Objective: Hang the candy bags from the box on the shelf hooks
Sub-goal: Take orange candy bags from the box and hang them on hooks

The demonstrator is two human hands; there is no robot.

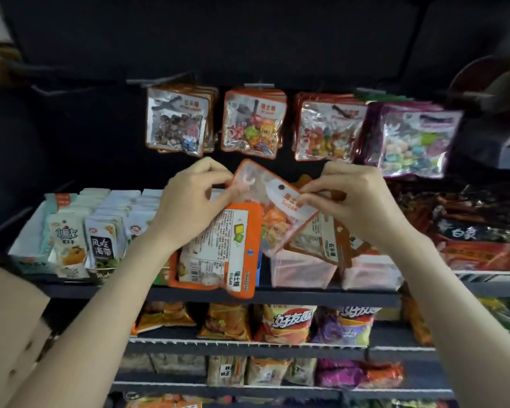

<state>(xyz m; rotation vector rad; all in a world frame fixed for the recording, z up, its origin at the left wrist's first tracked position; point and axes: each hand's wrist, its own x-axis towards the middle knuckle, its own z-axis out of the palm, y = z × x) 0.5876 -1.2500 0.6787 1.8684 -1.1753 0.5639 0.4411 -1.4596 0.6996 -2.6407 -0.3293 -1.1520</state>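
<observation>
Dim shop, dark stocked shelves [248,295]

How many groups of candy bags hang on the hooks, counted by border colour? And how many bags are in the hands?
Orange-bordered groups on hooks: 3 (left group, middle group, right group)
Purple-bordered groups on hooks: 1 (purple group)
Bags visibly held: 3 (left hand holds back-facing bag; right hand pinches front-facing bag; lower bag beneath)
Total: 7

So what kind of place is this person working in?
Most likely a small shop's snack aisle: candy bags hang on hooks in a row, chip bags fill the lower shelves, and both hands hold another candy bag ready to hang.
</observation>
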